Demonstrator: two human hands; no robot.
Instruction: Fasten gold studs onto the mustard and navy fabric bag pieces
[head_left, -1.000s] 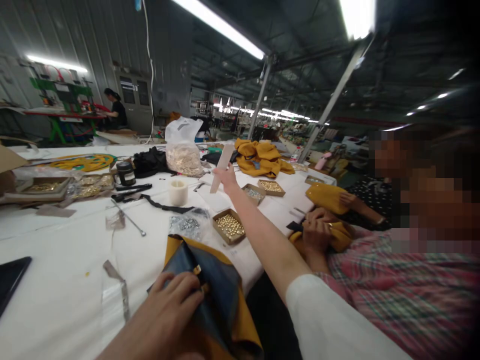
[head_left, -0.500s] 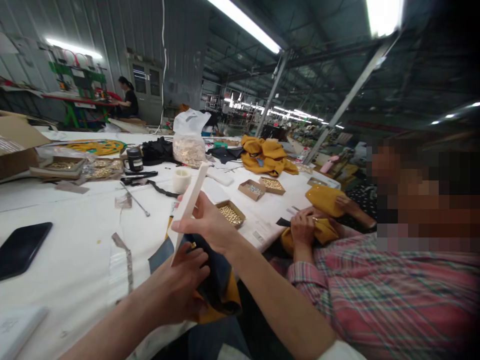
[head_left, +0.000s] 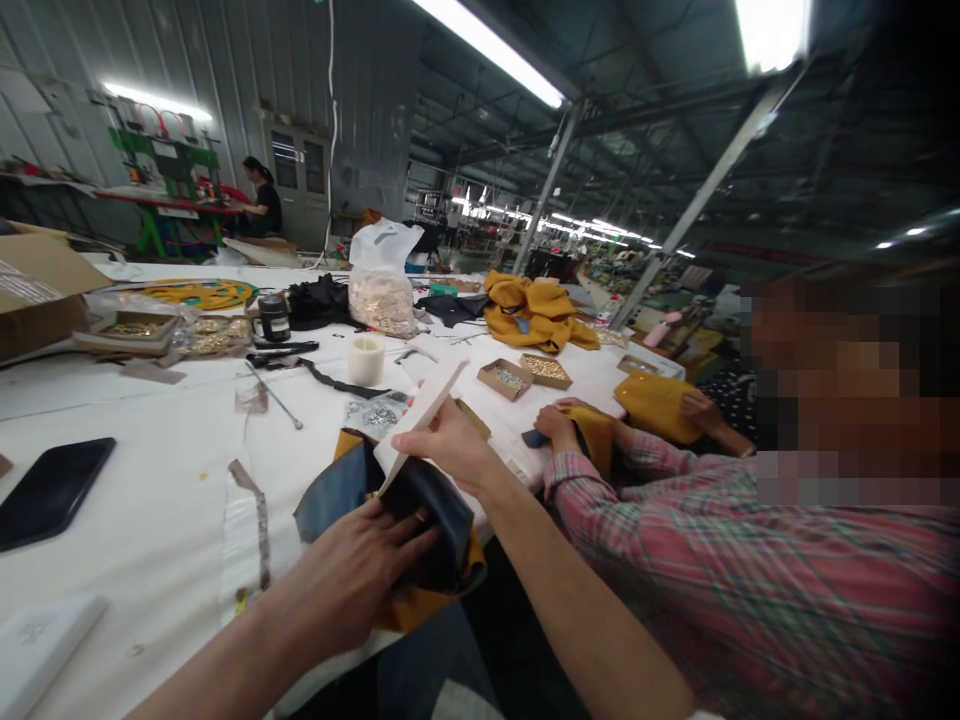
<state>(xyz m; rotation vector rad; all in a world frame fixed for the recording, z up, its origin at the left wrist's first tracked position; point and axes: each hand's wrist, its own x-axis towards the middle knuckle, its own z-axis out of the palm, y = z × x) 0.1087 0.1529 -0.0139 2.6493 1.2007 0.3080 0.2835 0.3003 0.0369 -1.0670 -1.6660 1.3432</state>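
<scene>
Pale strip (head_left: 424, 414) drawn back from beside the boxes (head_left: 493, 384), now over the blue-and-mustard piece (head_left: 444, 502): right hand (head_left: 448, 446) clamped on strip, long axis slanting down toward left hand (head_left: 366, 562), spread on the piece; whether that one grips, cannot tell.

The strip (head_left: 429, 408) was plain off-white, while the folded piece (head_left: 444, 497) showed mustard yellow along its edges and slate blue to near black on its other side, and the heap of cloth (head_left: 529, 312) was mustard too. White covered the table (head_left: 172, 440), against a black phone (head_left: 56, 492), a dark jar (head_left: 272, 318), a milky-white roll (head_left: 365, 360) and brown boxes of gold studs (head_left: 545, 367) and silver studs (head_left: 505, 376). The co-worker's shirt (head_left: 712, 590) was pinkish-red plaid, crossed with green and pale lines.
</scene>
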